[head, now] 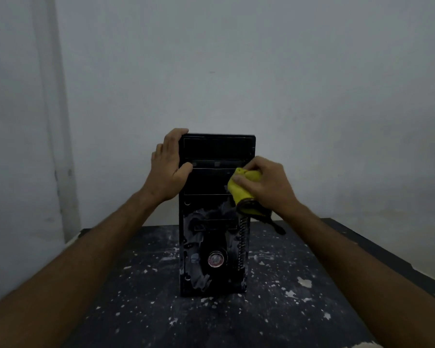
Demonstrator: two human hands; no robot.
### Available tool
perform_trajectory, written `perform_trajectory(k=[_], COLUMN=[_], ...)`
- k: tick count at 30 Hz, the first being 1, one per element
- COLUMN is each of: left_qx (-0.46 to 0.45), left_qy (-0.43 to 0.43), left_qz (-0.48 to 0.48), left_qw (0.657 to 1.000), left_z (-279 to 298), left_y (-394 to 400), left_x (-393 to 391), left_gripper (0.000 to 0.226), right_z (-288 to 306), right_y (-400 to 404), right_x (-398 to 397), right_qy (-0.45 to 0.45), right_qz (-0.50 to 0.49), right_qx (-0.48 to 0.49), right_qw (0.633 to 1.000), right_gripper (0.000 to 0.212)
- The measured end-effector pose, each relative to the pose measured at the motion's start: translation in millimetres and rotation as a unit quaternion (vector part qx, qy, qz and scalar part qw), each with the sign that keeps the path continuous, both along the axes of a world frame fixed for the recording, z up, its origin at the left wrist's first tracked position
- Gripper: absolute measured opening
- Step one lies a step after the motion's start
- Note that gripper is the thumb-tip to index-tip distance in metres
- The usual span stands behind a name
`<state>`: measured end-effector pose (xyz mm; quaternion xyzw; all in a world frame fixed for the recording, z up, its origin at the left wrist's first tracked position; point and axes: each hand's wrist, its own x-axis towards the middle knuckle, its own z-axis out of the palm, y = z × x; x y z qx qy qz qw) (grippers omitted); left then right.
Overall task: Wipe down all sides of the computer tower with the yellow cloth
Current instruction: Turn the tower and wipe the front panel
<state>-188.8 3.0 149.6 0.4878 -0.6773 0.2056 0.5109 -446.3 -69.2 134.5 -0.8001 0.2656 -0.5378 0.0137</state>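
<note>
At centre frame, a black computer tower (215, 214) stands upright on a paint-speckled dark bench (274, 297), its front panel facing the camera. A person's left hand (168, 167) grips the tower's upper left edge, fingers curled over the top corner, while the right hand (269, 184) holds a bunched yellow cloth (241, 189) closed in its grip against the panel's right side. The case looks rigid and heavy, best steadied by its top corners; the cloth is soft and bunches readily.

- Left hand (167, 169) raised, fingers curled over an upper corner, thumb pressed forward;
- right hand (266, 183) fisted, clutching and pressing; both forearms extended
</note>
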Motion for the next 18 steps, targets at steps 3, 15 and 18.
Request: perform_trajectory(k=[3,15,18], left_qx=[0.014,0.023,0.025], left_qy=[-0.016,-0.034,-0.042], left_qz=[0.002,0.002,0.007], left_qw=[1.0,0.999,0.999], left_z=[2,2,1], left_y=[2,4,6], left_x=[4,8,10], left_gripper=[0.076,0.081,0.082], right_z=[5,2,-7], right_y=[2,8,7], right_x=[4,13,6], right_qy=[0.097,0.061,0.163], right_qz=[-0.005,0.006,0.009], right_qx=[0.008,-0.034,-0.012], right_qw=[0.995,0.998,0.987], right_gripper=[0.031,0.035,0.035])
